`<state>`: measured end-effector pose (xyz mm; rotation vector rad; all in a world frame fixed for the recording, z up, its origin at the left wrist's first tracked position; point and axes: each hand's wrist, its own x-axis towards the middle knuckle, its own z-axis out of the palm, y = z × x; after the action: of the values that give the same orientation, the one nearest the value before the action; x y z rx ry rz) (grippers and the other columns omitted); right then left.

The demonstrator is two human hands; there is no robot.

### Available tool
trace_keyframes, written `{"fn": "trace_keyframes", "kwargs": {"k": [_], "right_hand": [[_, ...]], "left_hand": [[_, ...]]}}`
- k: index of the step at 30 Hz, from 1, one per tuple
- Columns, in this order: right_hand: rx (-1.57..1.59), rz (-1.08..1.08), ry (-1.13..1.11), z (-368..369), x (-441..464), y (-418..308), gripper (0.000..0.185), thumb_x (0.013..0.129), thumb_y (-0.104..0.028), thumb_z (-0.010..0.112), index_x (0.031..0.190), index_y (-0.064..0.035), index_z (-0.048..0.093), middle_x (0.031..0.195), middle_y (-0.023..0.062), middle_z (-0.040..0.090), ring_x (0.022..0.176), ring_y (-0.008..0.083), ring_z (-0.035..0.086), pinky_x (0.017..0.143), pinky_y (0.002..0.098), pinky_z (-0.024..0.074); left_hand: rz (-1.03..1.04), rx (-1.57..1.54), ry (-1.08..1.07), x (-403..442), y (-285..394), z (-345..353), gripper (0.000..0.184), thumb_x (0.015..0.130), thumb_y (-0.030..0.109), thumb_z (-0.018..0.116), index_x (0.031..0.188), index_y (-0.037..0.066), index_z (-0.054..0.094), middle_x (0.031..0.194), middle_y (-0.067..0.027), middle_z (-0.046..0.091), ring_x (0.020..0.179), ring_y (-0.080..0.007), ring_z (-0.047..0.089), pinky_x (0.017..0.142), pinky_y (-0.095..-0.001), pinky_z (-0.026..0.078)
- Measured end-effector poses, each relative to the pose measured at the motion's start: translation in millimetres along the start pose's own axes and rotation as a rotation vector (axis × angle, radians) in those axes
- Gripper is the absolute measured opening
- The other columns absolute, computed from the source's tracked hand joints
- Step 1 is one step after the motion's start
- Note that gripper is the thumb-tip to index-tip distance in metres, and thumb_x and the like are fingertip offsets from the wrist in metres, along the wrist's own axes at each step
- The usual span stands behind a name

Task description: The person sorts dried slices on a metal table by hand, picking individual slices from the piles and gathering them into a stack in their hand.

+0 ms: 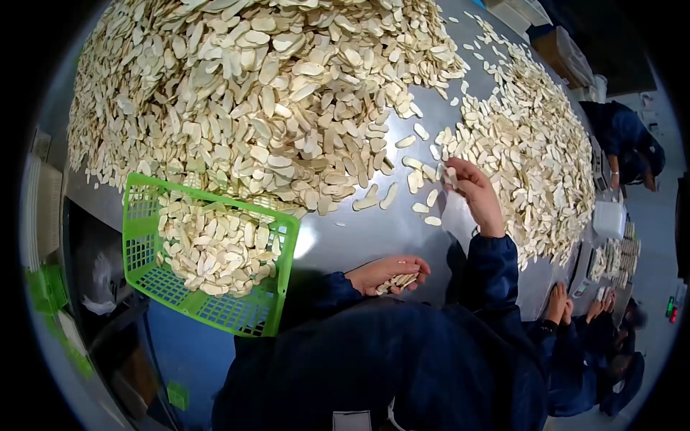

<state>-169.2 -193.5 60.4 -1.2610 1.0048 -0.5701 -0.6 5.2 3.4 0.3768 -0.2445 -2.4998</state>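
Observation:
Pale dried slices lie in a large heap on the metal table, and a second pile spreads to its right. My left hand, low in the middle near my body, is curled around several slices. Further right and higher up, my right hand pinches a slice at the near-left edge of the second pile. Loose slices lie on the metal just left of my right hand. A green plastic basket with slices inside stands tilted left of my left hand.
The metal table shows between the piles. Co-workers in dark clothing stand at the right; one's hands rest at the table edge near a scale. A white container is at the right. Crates are stacked far left.

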Motion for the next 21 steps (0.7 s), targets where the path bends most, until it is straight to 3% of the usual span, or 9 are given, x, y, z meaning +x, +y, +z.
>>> {"fn": "trace_keyframes", "kwargs": {"k": [5, 6, 7, 9, 11, 14, 17, 19, 21], "right_hand": [[-0.569, -0.297, 0.269, 30.3, 15.9, -26.9, 0.031, 0.083, -0.008, 0.060, 0.113, -0.0011, 0.062, 0.108, 0.0135, 0.065, 0.097, 0.0218, 0.062, 0.085, 0.0321, 0.0477], [-0.751, -0.467, 0.182, 52.1, 22.0, -34.0, 0.030, 0.082, -0.010, 0.063, 0.111, -0.0024, 0.062, 0.107, 0.0154, 0.064, 0.098, 0.0266, 0.061, 0.085, 0.0337, 0.0470], [-0.637, -0.394, 0.102, 82.1, 25.6, -33.9, 0.032, 0.080, -0.012, 0.066, 0.110, -0.0023, 0.060, 0.110, 0.0163, 0.061, 0.101, 0.0316, 0.059, 0.085, 0.0341, 0.0461], [-0.813, -0.732, -0.187, 124.0, 42.5, -22.6, 0.036, 0.076, -0.017, 0.069, 0.110, -0.0047, 0.061, 0.119, 0.0174, 0.055, 0.108, 0.0352, 0.054, 0.093, 0.0382, 0.0432], [-0.982, -0.872, -0.283, 157.5, 46.4, -16.4, 0.044, 0.074, -0.019, 0.068, 0.116, -0.0096, 0.057, 0.135, 0.0176, 0.043, 0.123, 0.0399, 0.040, 0.101, 0.0492, 0.0333], [-0.997, -0.880, -0.254, 147.4, 58.2, -1.4, 0.042, 0.074, -0.016, 0.064, 0.115, -0.0113, 0.057, 0.136, 0.0168, 0.042, 0.126, 0.0397, 0.038, 0.102, 0.0499, 0.0312], [-1.008, -0.626, -0.308, 95.5, 42.8, -23.5, 0.033, 0.072, -0.006, 0.062, 0.104, -0.0079, 0.065, 0.131, 0.0148, 0.050, 0.122, 0.0355, 0.043, 0.102, 0.0426, 0.0340], [-1.085, -0.620, -0.188, 61.1, 32.6, -29.7, 0.028, 0.074, -0.001, 0.060, 0.101, -0.0059, 0.067, 0.127, 0.0157, 0.054, 0.121, 0.0361, 0.045, 0.101, 0.0421, 0.0362], [-1.082, -0.627, -0.074, 50.8, 17.3, -39.5, 0.025, 0.075, -0.001, 0.059, 0.098, -0.0049, 0.067, 0.112, 0.0152, 0.060, 0.106, 0.0344, 0.053, 0.090, 0.0403, 0.0435]], "left_hand": [[-0.004, 0.025, -0.002, -0.3, 1.7, 0.5, 0.025, 0.096, 0.023, 0.049, 0.115, 0.006, 0.053, 0.093, -0.0015, 0.056, 0.076, -0.0047, 0.054, 0.046, -0.0120, 0.039], [-0.008, 0.015, 0.001, 0.2, 0.5, 0.1, 0.025, 0.096, 0.023, 0.049, 0.115, 0.006, 0.053, 0.093, -0.0015, 0.056, 0.076, -0.0047, 0.054, 0.046, -0.0120, 0.039], [-0.010, 0.009, 0.008, -0.4, 0.6, -0.6, 0.025, 0.097, 0.023, 0.049, 0.115, 0.006, 0.053, 0.094, -0.0016, 0.056, 0.076, -0.0047, 0.054, 0.046, -0.0120, 0.038], [0.002, 0.046, 0.013, -0.2, 2.0, -0.4, 0.025, 0.097, 0.023, 0.049, 0.115, 0.007, 0.053, 0.094, -0.0012, 0.056, 0.076, -0.0045, 0.054, 0.046, -0.0120, 0.038], [0.009, 0.087, 0.028, -2.7, 2.9, 0.8, 0.025, 0.097, 0.023, 0.048, 0.115, 0.008, 0.053, 0.095, -0.0005, 0.056, 0.078, -0.0043, 0.053, 0.048, -0.0119, 0.037], [0.015, 0.053, 0.010, -5.0, 3.5, 2.1, 0.025, 0.097, 0.023, 0.048, 0.116, 0.008, 0.053, 0.095, -0.0001, 0.055, 0.078, -0.0045, 0.053, 0.048, -0.0120, 0.037], [0.014, 0.013, 0.013, -2.8, 0.7, -1.1, 0.025, 0.097, 0.023, 0.049, 0.116, 0.007, 0.053, 0.094, -0.0010, 0.056, 0.076, -0.0051, 0.054, 0.047, -0.0121, 0.038], [0.014, -0.003, -0.025, 0.5, -0.6, -4.8, 0.026, 0.096, 0.023, 0.050, 0.115, 0.006, 0.053, 0.094, -0.0022, 0.057, 0.076, -0.0056, 0.054, 0.046, -0.0125, 0.037], [-0.001, -0.003, -0.014, 2.4, -0.9, -4.2, 0.026, 0.096, 0.023, 0.050, 0.115, 0.006, 0.053, 0.094, -0.0025, 0.057, 0.075, -0.0058, 0.054, 0.045, -0.0126, 0.037]]}}
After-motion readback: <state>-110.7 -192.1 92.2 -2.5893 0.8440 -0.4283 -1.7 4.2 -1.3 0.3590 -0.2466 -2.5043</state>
